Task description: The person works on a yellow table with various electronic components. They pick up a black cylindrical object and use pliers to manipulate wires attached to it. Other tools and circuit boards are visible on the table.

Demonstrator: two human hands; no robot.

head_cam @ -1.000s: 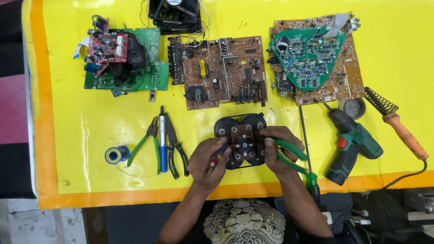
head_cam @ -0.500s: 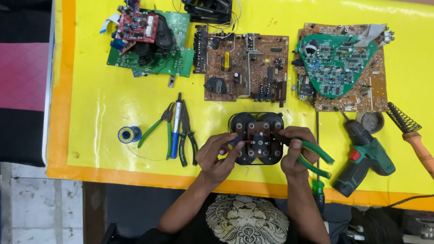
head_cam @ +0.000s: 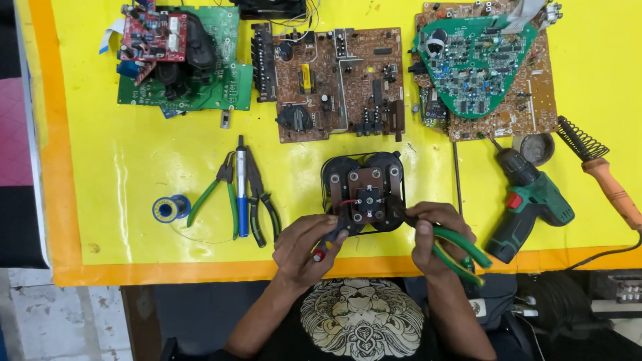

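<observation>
Pinched between the fingers of the left hand [head_cam: 306, 246] was a small tool with a red and dark handle [head_cam: 326, 246], and its tip pointed up at the black part [head_cam: 363, 192]. That black part lay flat on the yellow table [head_cam: 134, 174], near the front edge, just in front of the person. It had a brown board with round spots on top and a short red wire on its left side. The right hand [head_cam: 433, 237] was wrapped tight around green-handled pliers [head_cam: 455, 249]. The nose of the pliers touched the lower right side of the black part.

To the left lay two more pliers and a blue pen-shaped tool [head_cam: 241, 187], side by side. A small roll of solder wire [head_cam: 169, 208] sat next to them. Along the far side of the table were three circuit boards: a green one [head_cam: 184, 60], a brown one [head_cam: 338, 83] and a brown one with a green three-sided board on top [head_cam: 485, 67]. A green drill [head_cam: 531, 200] lay to the right, with a small round tin [head_cam: 537, 148] beside it. A soldering iron with an orange handle [head_cam: 605, 179] lay further right.
</observation>
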